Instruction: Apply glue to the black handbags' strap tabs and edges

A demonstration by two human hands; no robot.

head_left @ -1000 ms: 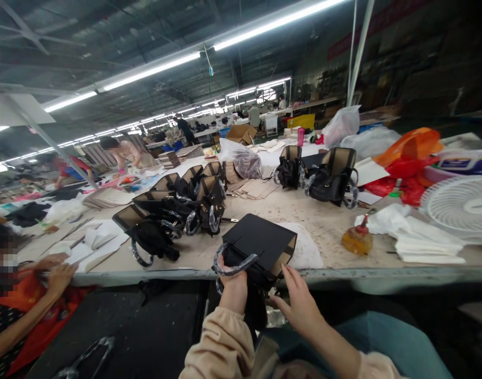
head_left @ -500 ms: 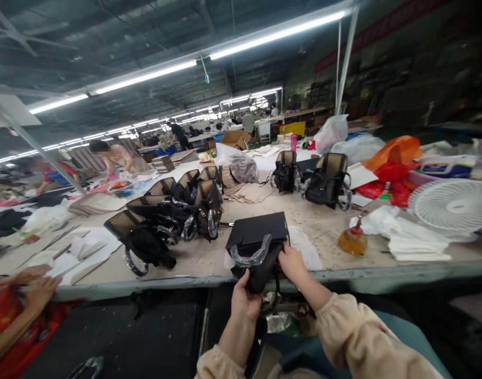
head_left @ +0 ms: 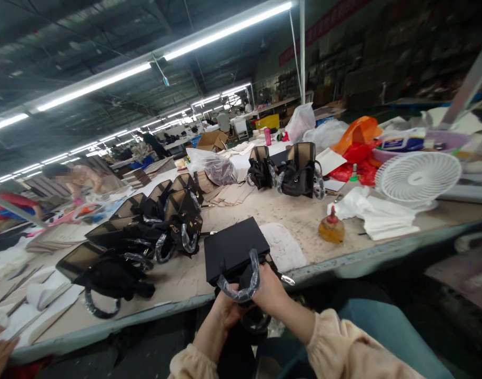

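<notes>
A black handbag (head_left: 235, 247) rests at the table's front edge with its flat side up, its plastic-wrapped handle (head_left: 251, 281) looping toward me. My left hand (head_left: 227, 308) is closed on the bag's near end below the handle; its fingertips are partly hidden. Against the bag's right near corner, my right hand (head_left: 270, 289) is closed too, its fingers tucked behind the handle and the black material. A strap with a metal clasp (head_left: 287, 280) sticks out beside my right hand. Under the bag lies a white sheet (head_left: 282, 247).
Several black bags (head_left: 146, 226) stand at the left, and two more bags (head_left: 298, 171) farther back. To the right are a bottle of amber liquid (head_left: 331, 226), white cloth (head_left: 387, 216) and a white fan (head_left: 418, 176). Another person's hand (head_left: 0, 347) shows at lower left.
The view has swung right and tilted. The bag has turned, showing more of its flat black side. My right hand has moved in from the bag's side toward the handle, closer to my left hand.
</notes>
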